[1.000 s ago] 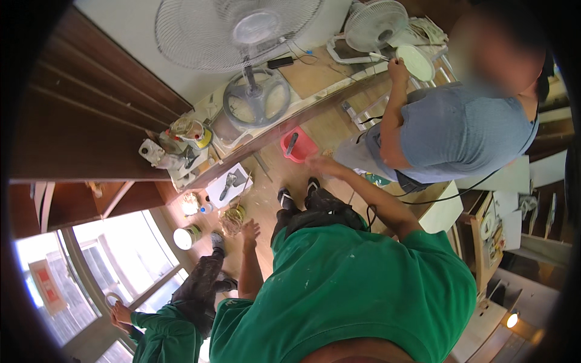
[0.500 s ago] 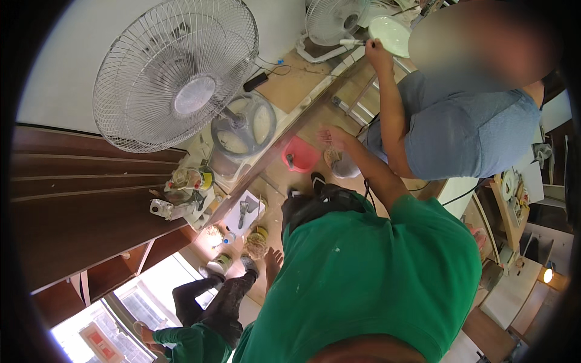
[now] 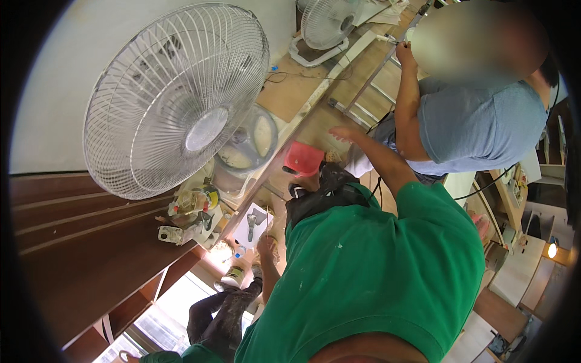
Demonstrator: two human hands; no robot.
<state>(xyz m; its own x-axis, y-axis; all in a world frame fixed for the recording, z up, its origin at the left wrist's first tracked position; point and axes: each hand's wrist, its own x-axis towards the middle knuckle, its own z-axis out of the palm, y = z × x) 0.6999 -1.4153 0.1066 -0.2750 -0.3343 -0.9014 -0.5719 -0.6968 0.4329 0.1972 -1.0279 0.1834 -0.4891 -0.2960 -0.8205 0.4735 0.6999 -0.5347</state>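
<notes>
My right hand (image 3: 342, 134) is stretched forward over the floor with its fingers extended, nothing in it. Right of a white board (image 3: 241, 233), my left hand (image 3: 265, 244) hangs low beside my green shirt; its fingers are too small and unclear to read. A grey putty knife (image 3: 252, 221) lies on that board. Nearest my right hand, to its left and lower down, is a red plastic tub (image 3: 304, 158). A co-worker in a grey-blue shirt (image 3: 478, 127) stands at the far right, one hand (image 3: 407, 54) around a white-handled tool.
A large fan (image 3: 206, 128) stands at left on a bench, a smaller fan (image 3: 327, 24) farther back. A metal ladder (image 3: 363, 109) stands beyond my right hand. Bottom left, another person's dark trousers (image 3: 218, 320) show near a bucket (image 3: 233, 276). Cluttered containers (image 3: 196, 199) sit on the bench corner.
My left hand has moved forward, closer to the white board. My right hand has shifted slightly right. The co-worker's pale bowl is now mostly out of sight, and the whole view has shifted.
</notes>
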